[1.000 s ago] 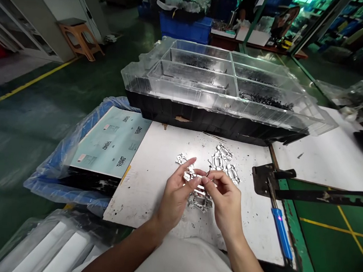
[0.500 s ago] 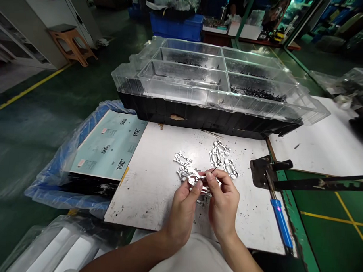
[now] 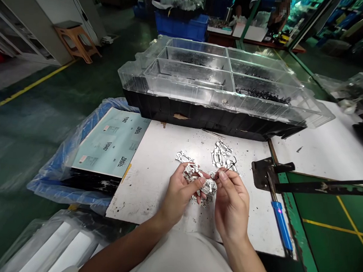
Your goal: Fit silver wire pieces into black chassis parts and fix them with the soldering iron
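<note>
Silvery metal parts lie on the white board [image 3: 156, 171] around both hands. My left hand [image 3: 182, 191] is closed on a silvery metal part [image 3: 208, 187], its thumb pressed on top. Close on the right, my right hand [image 3: 233, 197] pinches a thin black piece [image 3: 230, 166] that slants up and to the right, with a curved tip. Beyond the fingers rests a small group of similar metal parts [image 3: 218, 154], and another metal part [image 3: 183, 156] lies just past my left hand. Fingers partly hide the held part.
A clear divided tray [image 3: 200, 95] with dark small pieces stands at the back of the board. To the right are a black metal bracket [image 3: 261, 174] and a blue-handled tool [image 3: 281, 224]. Light-blue printed sheets [image 3: 106, 143] lie at the left; thin sticks [image 3: 213, 134] lie near the tray.
My hands have moved apart slightly, my right hand going right with the black piece, which now shows more fully. My left hand has turned, showing more of the metal parts. The whole view has shifted slightly.
</note>
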Tool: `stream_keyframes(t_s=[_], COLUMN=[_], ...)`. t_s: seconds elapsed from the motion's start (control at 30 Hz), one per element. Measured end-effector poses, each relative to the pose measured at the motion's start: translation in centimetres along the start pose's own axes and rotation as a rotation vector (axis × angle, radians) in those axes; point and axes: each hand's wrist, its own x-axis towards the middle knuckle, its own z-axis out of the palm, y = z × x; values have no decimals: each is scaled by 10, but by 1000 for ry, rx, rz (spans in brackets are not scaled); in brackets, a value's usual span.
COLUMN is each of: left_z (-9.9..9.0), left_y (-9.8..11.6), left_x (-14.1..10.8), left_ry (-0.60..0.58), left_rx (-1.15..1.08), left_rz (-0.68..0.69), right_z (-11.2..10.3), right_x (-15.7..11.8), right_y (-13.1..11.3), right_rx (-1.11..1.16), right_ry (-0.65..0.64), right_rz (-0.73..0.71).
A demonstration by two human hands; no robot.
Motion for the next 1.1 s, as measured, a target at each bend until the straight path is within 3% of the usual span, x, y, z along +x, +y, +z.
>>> stream_keyframes(t_s=[0.33, 0.57, 0.77, 0.83, 0.97, 1.03, 1.1], left_z=[8, 15, 13, 10, 4, 4, 5], left_y=[8, 10, 8, 11, 21, 25, 27], left_x=[-5, 0, 8, 11, 14, 13, 10], left_ry=[11, 19, 22, -7, -76, -97, -89], left_rx=[2, -57, 62, 148, 345, 423, 476], left_rz=[40, -45, -27, -22, 10, 60, 112], right_z=[0, 1, -7, -16, -34, -38, -38], right_x=[2, 2, 9, 14, 21, 22, 22], right_y=[0, 2, 0, -10, -36, -45, -47], right_rx=[12, 29, -31, -210, -724, -818, -800], right_ry=[44, -8, 14, -92, -518, -590, -580], right_rz=[-48, -5, -59, -122, -47, 9, 26])
